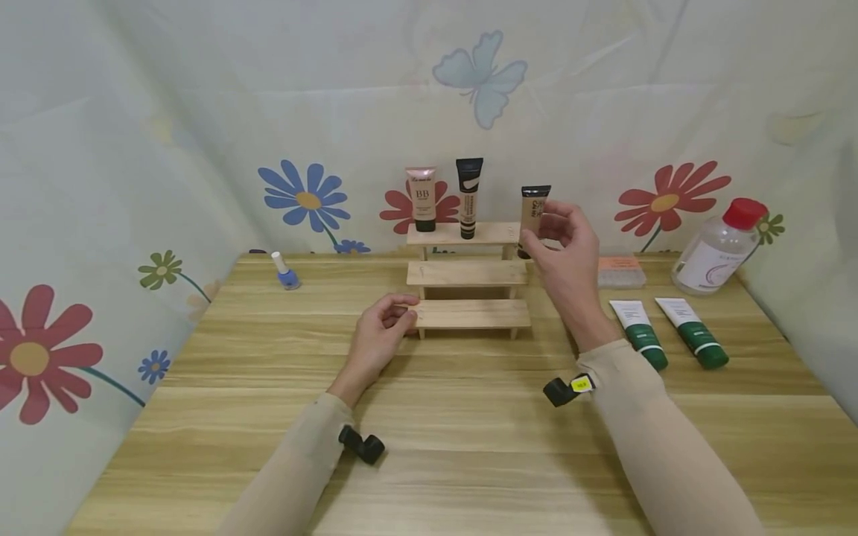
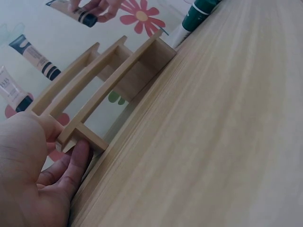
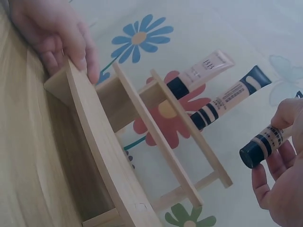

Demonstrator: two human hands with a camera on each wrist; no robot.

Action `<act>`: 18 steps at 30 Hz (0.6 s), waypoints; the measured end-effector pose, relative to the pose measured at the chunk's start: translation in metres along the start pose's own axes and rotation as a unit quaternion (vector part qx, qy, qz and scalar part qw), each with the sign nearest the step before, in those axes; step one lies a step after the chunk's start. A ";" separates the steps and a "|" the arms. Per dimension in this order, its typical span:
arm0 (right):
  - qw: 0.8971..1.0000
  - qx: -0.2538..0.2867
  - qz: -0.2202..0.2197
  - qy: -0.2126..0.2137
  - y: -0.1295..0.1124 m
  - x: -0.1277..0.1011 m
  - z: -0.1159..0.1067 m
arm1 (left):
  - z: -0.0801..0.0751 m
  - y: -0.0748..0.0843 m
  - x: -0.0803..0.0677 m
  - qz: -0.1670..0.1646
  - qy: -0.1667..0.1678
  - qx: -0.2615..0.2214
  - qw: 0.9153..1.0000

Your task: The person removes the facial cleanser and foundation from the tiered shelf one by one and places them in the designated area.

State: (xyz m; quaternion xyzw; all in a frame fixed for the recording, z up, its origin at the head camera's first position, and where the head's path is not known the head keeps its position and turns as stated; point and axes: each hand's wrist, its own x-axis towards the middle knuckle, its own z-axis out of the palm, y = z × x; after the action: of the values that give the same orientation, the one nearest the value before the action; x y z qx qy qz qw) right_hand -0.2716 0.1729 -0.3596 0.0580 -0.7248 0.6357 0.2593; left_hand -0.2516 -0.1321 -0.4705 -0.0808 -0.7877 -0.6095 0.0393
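Observation:
A three-step wooden rack stands at the back middle of the table. On its top step stand a pink BB tube and a black-topped beige tube. My right hand pinches a third beige tube with a black cap just right of the top step, held upright in the air. My left hand grips the left end of the lowest step, with the thumb on top and fingers underneath.
Two green-capped white tubes lie at the right beside a clear bottle with a red cap and a small pink box. A blue nail-polish bottle stands at the back left. A flowered cloth surrounds the wooden table.

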 end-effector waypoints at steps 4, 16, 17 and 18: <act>1.000 0.008 0.006 -0.003 -0.008 -0.012 -0.010 | 0.000 0.000 0.000 0.000 -0.001 -0.006 1.000; 1.000 0.000 0.010 0.005 -0.021 -0.031 -0.036 | 0.000 -0.001 0.000 -0.002 -0.001 0.001 1.000; 1.000 -0.001 0.010 0.006 -0.021 -0.032 -0.039 | 0.000 -0.001 0.000 -0.001 -0.001 0.001 1.000; 1.000 -0.002 0.011 0.006 -0.022 -0.033 -0.041 | 0.000 0.000 0.000 -0.002 -0.002 0.001 1.000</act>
State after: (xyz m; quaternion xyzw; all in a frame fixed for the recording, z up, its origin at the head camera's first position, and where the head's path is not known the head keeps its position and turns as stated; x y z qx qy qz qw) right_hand -0.2217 0.1998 -0.3527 0.0458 -0.7250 0.6372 0.2572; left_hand -0.2518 -0.1325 -0.4706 -0.0803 -0.7884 -0.6088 0.0369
